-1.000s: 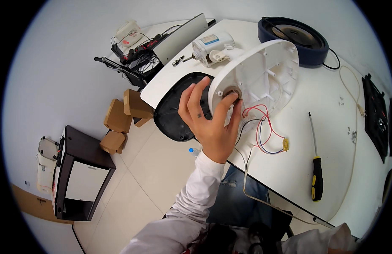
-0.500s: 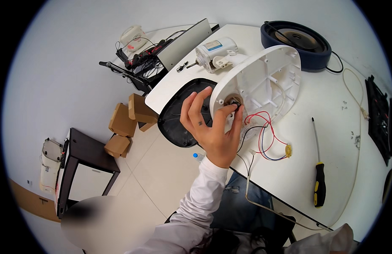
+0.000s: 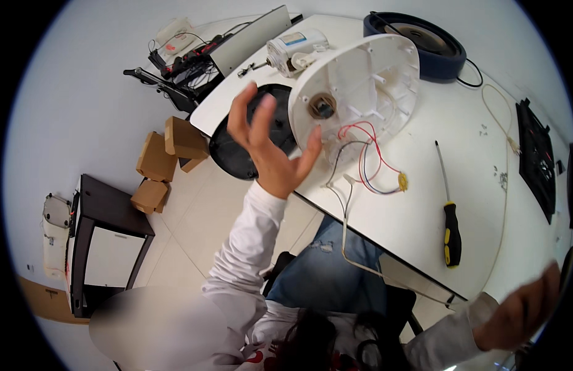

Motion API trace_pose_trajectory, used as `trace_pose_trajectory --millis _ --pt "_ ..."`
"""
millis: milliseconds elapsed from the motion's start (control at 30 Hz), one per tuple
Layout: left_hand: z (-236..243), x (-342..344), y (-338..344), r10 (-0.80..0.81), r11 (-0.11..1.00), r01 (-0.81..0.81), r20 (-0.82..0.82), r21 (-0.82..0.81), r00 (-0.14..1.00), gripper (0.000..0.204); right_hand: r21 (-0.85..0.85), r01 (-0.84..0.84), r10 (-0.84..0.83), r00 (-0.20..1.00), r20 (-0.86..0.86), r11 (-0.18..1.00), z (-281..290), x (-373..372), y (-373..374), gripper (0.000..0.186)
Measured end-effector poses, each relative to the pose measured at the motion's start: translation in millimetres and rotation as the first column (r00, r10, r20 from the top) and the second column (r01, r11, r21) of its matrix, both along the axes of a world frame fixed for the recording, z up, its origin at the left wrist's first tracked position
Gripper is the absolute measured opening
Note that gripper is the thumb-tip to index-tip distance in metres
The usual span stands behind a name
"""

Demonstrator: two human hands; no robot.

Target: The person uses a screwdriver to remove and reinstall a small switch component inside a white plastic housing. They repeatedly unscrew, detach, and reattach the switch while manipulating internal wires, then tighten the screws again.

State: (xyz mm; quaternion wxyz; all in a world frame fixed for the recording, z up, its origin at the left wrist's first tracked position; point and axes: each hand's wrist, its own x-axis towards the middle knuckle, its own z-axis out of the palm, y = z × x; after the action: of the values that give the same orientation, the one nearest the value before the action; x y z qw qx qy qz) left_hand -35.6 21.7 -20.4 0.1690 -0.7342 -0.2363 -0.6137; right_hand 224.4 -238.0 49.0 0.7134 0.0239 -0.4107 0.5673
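Our left hand gripped nothing: fingers spread, thumb tip just beside rim of round white plastic housing. Housing stood tilted on white table, ribbed inside facing us (red, black wires trailing out). Right hand low at table edge, loosely open, held nothing. Yellow-black screwdriver lay apart.

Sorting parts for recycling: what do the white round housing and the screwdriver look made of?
The housing looks like moulded plastic, matt white: ribs and small posts stand inside it. The screwdriver has a thin grey shaft, likely steel, and a black and yellow handle, probably plastic or rubber; the picture leaves that open.
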Motion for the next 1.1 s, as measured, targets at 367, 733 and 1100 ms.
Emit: trace_pose_trajectory --millis 367,733,1100 --pt "-30.3 29.9 -2.3 -0.351 0.506 0.695 0.614 -0.510 0.707 0.040 -0.290 0.833 -0.458 0.512 0.726 0.472 -47.9 -63.5 31.9 0.038" --pt "-41.0 31.4 -7.0 -0.312 0.562 0.675 0.633 -0.478 0.708 0.060 -0.136 0.906 -0.362 0.294 0.885 0.401 -74.9 -80.3 65.2 0.035" --pt "-51.2 19.9 -16.1 -0.171 0.286 0.767 0.757 -0.574 0.631 0.055 0.127 0.951 -0.352 -0.021 0.936 0.282 -90.0 -84.6 90.3 0.027"
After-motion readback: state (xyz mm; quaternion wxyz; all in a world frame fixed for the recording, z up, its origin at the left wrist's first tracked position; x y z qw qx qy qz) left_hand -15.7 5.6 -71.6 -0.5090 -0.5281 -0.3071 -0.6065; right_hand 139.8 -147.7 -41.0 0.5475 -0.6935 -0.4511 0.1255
